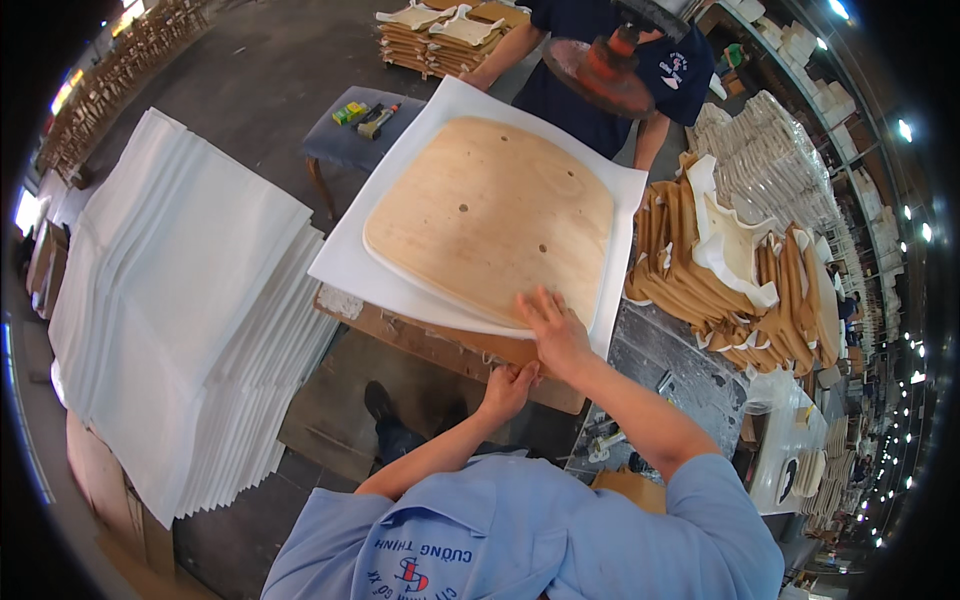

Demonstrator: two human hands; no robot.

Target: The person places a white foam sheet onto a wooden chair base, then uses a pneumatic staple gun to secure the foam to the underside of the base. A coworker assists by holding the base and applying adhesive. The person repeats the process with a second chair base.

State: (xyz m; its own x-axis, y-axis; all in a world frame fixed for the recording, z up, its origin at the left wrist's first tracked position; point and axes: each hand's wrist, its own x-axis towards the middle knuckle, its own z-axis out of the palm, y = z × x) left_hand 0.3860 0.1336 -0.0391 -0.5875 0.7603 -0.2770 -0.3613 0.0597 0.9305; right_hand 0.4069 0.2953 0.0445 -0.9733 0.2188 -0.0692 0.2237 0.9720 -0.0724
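A rounded plywood seat panel (490,215) with several small holes lies on a white foam sheet (345,245), which extends past it on all sides. My right hand (556,335) rests on the panel's near edge with its fingers apart. Lower and to the left, my left hand (508,390) is closed just under the near edge of a brown board (440,350) below the sheet; what its fingers hold, if anything, is hidden. Across from me, a co-worker's hand (475,80) is at the sheet's far left corner.
A tall stack of white sheets (190,270) stands at the left. Brown covered seat pads (700,270) are piled at the right. A round red tool (605,72) hangs above the far side. Beyond the sheet, a blue padded stool (350,140) carries small items.
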